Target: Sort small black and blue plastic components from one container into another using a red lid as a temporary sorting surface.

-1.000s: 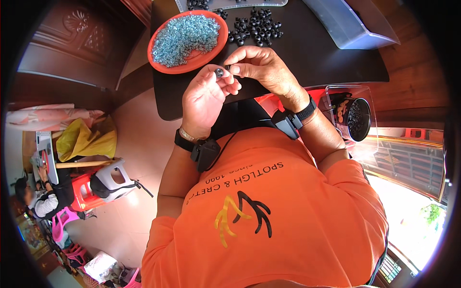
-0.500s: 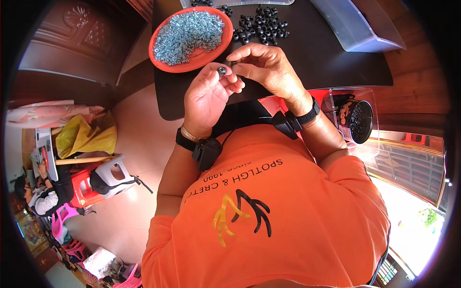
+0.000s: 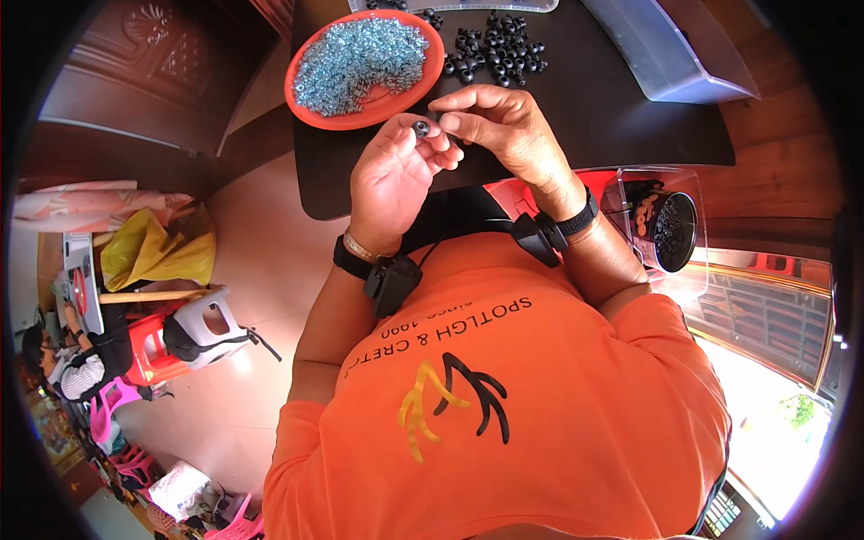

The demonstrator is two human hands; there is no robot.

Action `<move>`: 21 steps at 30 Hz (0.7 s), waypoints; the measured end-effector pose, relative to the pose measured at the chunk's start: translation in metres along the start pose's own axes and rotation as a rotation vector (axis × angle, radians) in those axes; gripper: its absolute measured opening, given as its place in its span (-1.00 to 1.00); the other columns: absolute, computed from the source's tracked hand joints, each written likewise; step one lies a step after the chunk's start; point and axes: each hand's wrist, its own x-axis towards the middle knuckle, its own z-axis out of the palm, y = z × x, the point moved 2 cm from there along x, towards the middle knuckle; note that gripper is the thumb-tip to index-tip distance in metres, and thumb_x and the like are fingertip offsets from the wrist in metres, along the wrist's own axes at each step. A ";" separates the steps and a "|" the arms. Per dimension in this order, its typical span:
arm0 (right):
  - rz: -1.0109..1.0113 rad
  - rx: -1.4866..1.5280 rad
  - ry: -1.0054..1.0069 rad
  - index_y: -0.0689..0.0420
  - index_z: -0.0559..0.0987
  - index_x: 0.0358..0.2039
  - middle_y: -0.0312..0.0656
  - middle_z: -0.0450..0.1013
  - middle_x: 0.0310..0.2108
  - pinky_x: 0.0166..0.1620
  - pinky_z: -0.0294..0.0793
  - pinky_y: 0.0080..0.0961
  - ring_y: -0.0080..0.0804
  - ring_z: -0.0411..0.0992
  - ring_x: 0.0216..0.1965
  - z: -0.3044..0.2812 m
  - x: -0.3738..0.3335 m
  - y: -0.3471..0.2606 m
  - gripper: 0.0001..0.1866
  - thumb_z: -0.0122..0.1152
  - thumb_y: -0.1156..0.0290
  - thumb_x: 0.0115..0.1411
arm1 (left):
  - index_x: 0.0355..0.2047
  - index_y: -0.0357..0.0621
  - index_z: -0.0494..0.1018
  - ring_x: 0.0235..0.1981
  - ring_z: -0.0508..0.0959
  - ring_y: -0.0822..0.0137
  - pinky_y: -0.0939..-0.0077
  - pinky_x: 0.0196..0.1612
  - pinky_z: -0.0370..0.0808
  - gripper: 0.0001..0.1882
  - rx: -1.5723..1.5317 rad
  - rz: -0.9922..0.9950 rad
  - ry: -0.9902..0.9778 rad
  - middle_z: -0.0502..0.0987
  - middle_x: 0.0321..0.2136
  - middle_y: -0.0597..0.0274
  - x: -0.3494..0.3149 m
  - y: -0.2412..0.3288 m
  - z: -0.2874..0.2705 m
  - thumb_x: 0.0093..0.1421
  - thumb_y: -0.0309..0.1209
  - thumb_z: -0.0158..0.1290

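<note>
My left hand (image 3: 392, 184) is turned palm up near the table's front edge. Its thumb and fingers close around a small black knob-like part (image 3: 421, 129) with a round opening. Beside it, my right hand (image 3: 515, 137) pinches thumb against index finger at the left fingertips. A tiny dark piece shows between the two hands, too small to name. An orange-red plate (image 3: 335, 121) heaped with small shiny metal pieces (image 3: 360, 61) lies just beyond my left hand. Past my right hand is a loose pile of similar black parts (image 3: 497, 49).
The dark table (image 3: 621, 130) carries a translucent plastic bin (image 3: 661, 54) at the right and a clear tray (image 3: 486, 5) at the far edge. Right of my right forearm, a black can (image 3: 673, 229) of dark small parts sits in a clear box. Stools (image 3: 202, 328) and a person are at left.
The view has shifted a little, so the plate and black pile appear slightly higher and further right. My right thumb sits slightly closer to the black part. Both hands keep nearly the same pose.
</note>
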 end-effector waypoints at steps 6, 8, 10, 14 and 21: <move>-0.022 -0.019 0.049 0.19 0.61 -0.20 -0.33 0.53 -0.37 -0.24 0.41 -0.68 -0.67 0.40 -0.35 -0.004 0.000 0.005 -0.82 0.22 0.49 0.18 | -0.21 -0.21 0.37 -0.26 0.49 0.21 0.32 -0.12 0.40 -0.76 -0.001 -0.008 -0.004 0.44 -0.34 0.17 0.000 0.000 0.001 0.29 -0.29 -0.14; -0.029 -0.032 0.049 0.19 0.61 -0.19 -0.34 0.53 -0.36 -0.23 0.42 -0.67 -0.66 0.42 -0.32 -0.003 -0.001 0.001 -0.83 0.20 0.50 0.19 | -0.21 -0.21 0.37 -0.26 0.48 0.20 0.32 -0.12 0.40 -0.76 0.004 -0.006 -0.009 0.44 -0.34 0.17 0.000 0.001 0.000 0.29 -0.29 -0.14; -0.056 -0.033 0.050 0.19 0.61 -0.19 -0.33 0.53 -0.34 -0.23 0.42 -0.67 -0.65 0.42 -0.31 -0.003 0.000 0.005 -0.82 0.20 0.51 0.19 | -0.21 -0.21 0.37 -0.25 0.48 0.20 0.31 -0.12 0.40 -0.76 0.010 -0.003 -0.014 0.44 -0.33 0.17 0.000 0.001 0.000 0.29 -0.29 -0.14; -0.079 0.019 0.004 0.21 0.60 -0.18 -0.30 0.53 -0.30 -0.21 0.43 -0.65 -0.62 0.44 -0.26 -0.003 0.000 0.006 -0.82 0.19 0.53 0.19 | -0.21 -0.20 0.37 -0.25 0.49 0.20 0.30 -0.11 0.41 -0.77 0.003 -0.005 -0.013 0.43 -0.33 0.16 0.000 0.001 0.000 0.29 -0.29 -0.14; -0.117 -0.004 -0.003 0.25 0.58 -0.18 -0.23 0.55 -0.35 -0.17 0.51 -0.65 -0.59 0.50 -0.29 -0.002 0.005 0.000 -0.83 0.15 0.59 0.19 | -0.21 -0.20 0.37 -0.26 0.49 0.20 0.30 -0.11 0.40 -0.76 0.020 -0.010 -0.003 0.44 -0.33 0.16 0.000 0.000 -0.002 0.29 -0.29 -0.15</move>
